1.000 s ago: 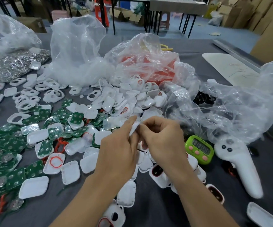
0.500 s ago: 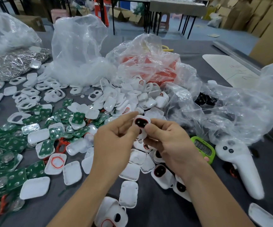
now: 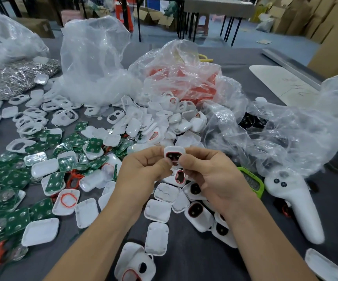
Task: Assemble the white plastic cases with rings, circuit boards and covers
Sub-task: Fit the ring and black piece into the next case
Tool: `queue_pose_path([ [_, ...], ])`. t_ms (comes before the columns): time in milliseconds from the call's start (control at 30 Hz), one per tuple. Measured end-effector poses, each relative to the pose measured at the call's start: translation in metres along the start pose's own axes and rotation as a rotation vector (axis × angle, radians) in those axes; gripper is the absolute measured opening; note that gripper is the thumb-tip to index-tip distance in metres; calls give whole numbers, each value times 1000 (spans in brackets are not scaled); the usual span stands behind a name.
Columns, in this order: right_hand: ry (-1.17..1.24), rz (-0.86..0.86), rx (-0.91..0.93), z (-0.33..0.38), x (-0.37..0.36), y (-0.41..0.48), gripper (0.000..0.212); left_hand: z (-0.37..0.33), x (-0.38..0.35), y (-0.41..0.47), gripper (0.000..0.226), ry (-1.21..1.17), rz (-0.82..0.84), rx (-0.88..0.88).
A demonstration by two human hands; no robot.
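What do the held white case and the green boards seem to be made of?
Small white rounded case: likely moulded plastic, smooth, with soft glossy highlights. Flat green boards: probably printed circuit laminate, judging by the silvery round pads.

One second ago the small white plastic case [image 3: 174, 154] stood edge-on between the fingertips, showing only a thin white rim. Now it is turned, and its face with the red ring and dark opening looks toward the camera. The left hand [image 3: 143, 171], at 8 o'clock of it, and the right hand [image 3: 210, 175], at 4 o'clock, have parted a little below it. The lime-green plastic timer [image 3: 254, 180], at 3 o'clock from the right hand, is now half hidden by it.
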State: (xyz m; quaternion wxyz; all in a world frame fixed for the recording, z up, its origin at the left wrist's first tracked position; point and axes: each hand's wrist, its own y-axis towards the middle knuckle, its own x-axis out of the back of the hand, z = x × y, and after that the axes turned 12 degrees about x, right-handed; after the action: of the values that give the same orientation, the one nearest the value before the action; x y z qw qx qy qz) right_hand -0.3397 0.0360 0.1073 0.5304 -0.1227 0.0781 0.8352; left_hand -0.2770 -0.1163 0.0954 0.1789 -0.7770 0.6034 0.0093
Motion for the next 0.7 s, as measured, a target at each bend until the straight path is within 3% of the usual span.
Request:
queue_pose_path([
  [67, -10, 0, 10, 2, 0, 0, 36, -1, 3, 1, 21, -30, 57, 36],
  [133, -61, -45, 51, 1, -3, 0, 40, 0, 3, 2, 17, -28, -2, 1],
  [233, -305, -204, 172, -4, -10, -2, 19, 3, -3, -1, 32, 88, -146, -141],
  [433, -362, -313, 322, -14, -21, -7, 11, 2, -9, 0, 27, -139, 12, 23],
  [567, -481, -228, 473, -20, -29, -10, 8, -2, -1, 1, 32, -332, 99, 125],
  [700, -626, -74, 470, -26, -35, -14, 30, -4, 7, 4, 31, -436, 63, 141],
])
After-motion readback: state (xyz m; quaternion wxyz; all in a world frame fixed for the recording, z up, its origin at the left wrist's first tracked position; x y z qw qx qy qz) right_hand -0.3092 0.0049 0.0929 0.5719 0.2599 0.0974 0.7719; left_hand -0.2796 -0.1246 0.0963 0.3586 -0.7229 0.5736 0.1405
